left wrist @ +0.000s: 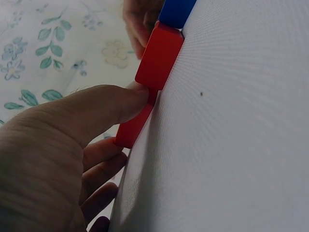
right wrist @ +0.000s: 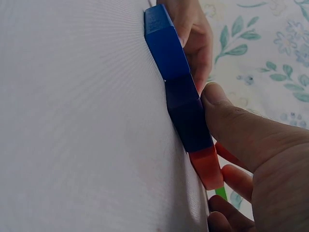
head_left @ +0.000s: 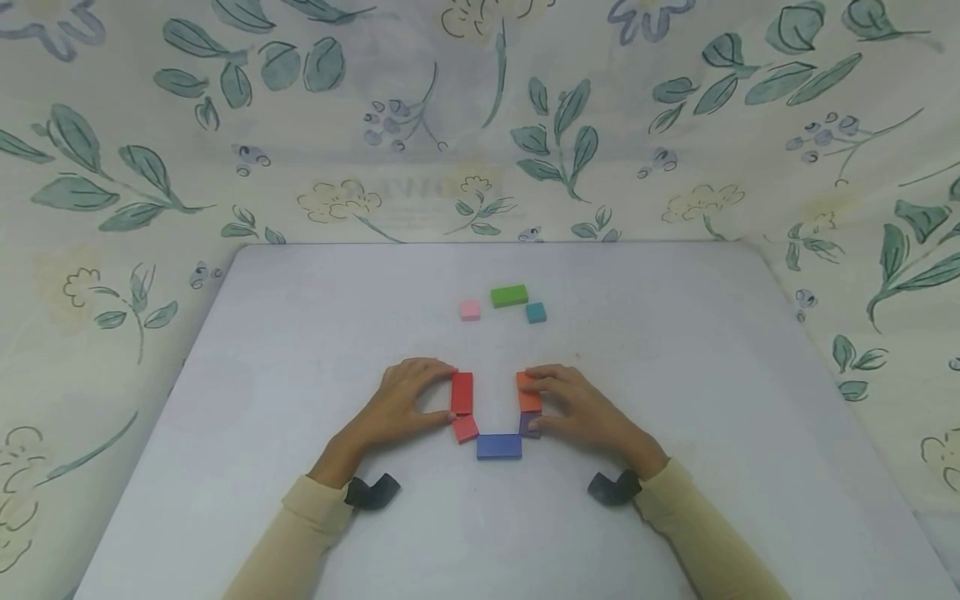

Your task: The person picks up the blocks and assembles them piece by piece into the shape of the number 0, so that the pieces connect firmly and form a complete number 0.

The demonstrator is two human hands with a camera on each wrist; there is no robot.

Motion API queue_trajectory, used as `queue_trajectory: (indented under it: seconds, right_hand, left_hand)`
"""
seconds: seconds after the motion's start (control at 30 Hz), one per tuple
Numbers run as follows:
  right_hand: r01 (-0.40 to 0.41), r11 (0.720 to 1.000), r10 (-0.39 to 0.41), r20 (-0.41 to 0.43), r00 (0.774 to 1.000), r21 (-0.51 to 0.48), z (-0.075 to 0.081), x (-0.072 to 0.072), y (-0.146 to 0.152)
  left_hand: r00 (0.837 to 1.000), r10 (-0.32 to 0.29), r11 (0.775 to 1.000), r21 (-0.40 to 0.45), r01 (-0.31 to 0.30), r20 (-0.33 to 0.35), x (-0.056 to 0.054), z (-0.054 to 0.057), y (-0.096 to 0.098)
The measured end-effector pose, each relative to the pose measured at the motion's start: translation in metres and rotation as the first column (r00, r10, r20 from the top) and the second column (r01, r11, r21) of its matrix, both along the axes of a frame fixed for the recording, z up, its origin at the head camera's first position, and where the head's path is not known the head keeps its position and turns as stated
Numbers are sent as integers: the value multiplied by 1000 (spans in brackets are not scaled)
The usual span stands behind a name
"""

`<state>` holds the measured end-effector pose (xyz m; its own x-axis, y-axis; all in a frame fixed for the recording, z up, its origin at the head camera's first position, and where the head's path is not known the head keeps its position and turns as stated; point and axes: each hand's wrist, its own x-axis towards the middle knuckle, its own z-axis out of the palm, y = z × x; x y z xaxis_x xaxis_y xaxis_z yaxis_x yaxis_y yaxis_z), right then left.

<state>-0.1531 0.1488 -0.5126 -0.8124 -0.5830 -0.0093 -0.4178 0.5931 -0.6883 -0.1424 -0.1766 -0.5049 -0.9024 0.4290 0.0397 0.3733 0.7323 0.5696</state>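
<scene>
On the white table a long red block (head_left: 462, 393) lies between the left hand's (head_left: 408, 400) thumb and index finger, which pinch it near its two ends. A smaller red block (head_left: 466, 429) sits askew against its near end, by the thumb. The right hand (head_left: 573, 408) has fingers on an orange block (head_left: 528, 392) and its thumb against a purple block (right wrist: 190, 116), gripping across the pair. A blue block (head_left: 499, 447) lies crosswise between the two columns at the near side. Together the blocks form a U shape that opens toward the far side.
Farther back lie a pink block (head_left: 470, 311), a green block (head_left: 510, 296) and a teal block (head_left: 536, 312). A floral cloth (head_left: 480, 150) hangs behind the table (head_left: 337, 292). Dark bands with camera mounts sit on both wrists.
</scene>
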Motion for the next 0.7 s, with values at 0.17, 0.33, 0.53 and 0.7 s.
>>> queue_trajectory:
  seconds: [0.17, 0.33, 0.53, 0.7]
  right_hand:
    - [1, 1000, -1, -11, 1000, 2, 0, 0, 0]
    - [7, 1000, -7, 0, 1000, 5, 1, 1, -1]
    - [5, 1000, -5, 5, 1000, 8, 0, 0, -1]
    - [2, 1000, -2, 4, 1000, 0, 0, 0, -1]
  left_hand:
    - [1000, 0, 1000, 7, 0, -1, 0, -1, 0]
    - [1000, -4, 1000, 11, 5, -16, 0, -3, -1]
    - [1000, -3, 1000, 11, 3, -15, 0, -3, -1]
    - [1000, 3, 1000, 11, -2, -12, 0, -2, -1]
